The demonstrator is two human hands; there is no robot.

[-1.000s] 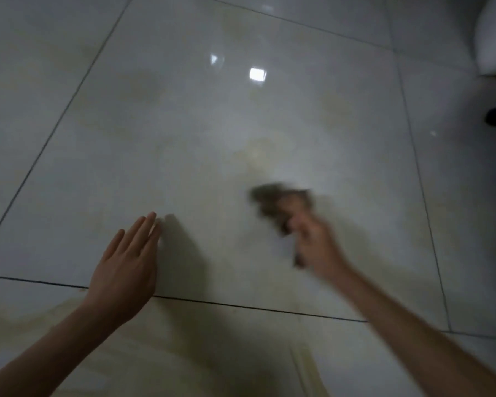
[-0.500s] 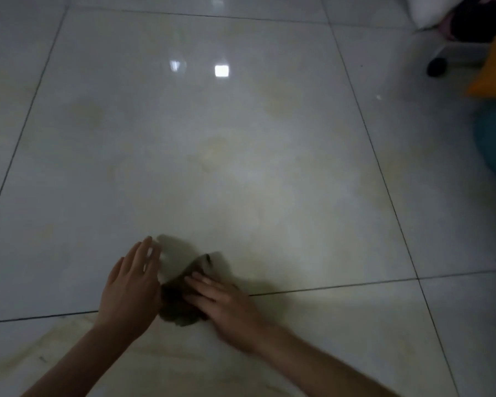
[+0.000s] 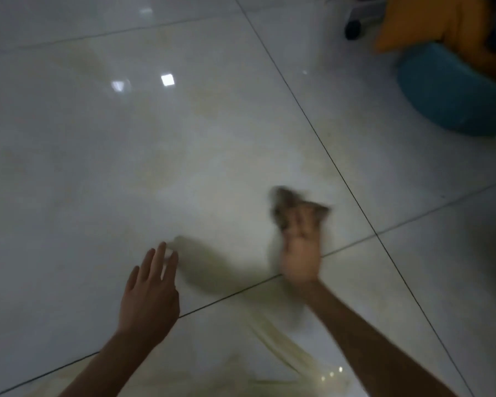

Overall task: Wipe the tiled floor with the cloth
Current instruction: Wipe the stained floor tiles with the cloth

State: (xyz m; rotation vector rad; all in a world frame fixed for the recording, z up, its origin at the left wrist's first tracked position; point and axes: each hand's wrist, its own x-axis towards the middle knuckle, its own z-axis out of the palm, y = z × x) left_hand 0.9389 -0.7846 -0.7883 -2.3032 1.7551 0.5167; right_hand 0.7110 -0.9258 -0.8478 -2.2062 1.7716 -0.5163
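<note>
From the head view, the tiled floor (image 3: 184,156) is made of big square tiles, pale grey-white and glossy, parted by thin dark grout lines. The glaze throws back two small bright squares of light towards the far left. Faint yellowish clouding runs through the middle tile, and nearer the person a streaky, cream-coloured smear fans across the next tile, with a few wet glints in it.

The cloth (image 3: 291,206) is a small, dark brownish rag, crumpled and ragged in outline. It lies on the large middle tile close to its right-hand grout line. It is smeared by motion blur, so its weave cannot be made out. The right hand (image 3: 299,253) sits on top of it, palm down. The fingers (image 3: 301,222) look stretched forward over the rag, pressing it to the tile rather than bunched round it, though the blur softens them.

The left hand (image 3: 151,293) holds nothing and is flat, palm down, with its fingers straight and slightly spread. It is well to the left of the cloth, and a soft shadow falls on the tile beside it. Whether the palm touches the floor I cannot tell.

At the far right stands a rounded teal cushion (image 3: 447,93) with soft orange fabric (image 3: 424,27) above it. A small black caster wheel (image 3: 352,29) is just to their left.
</note>
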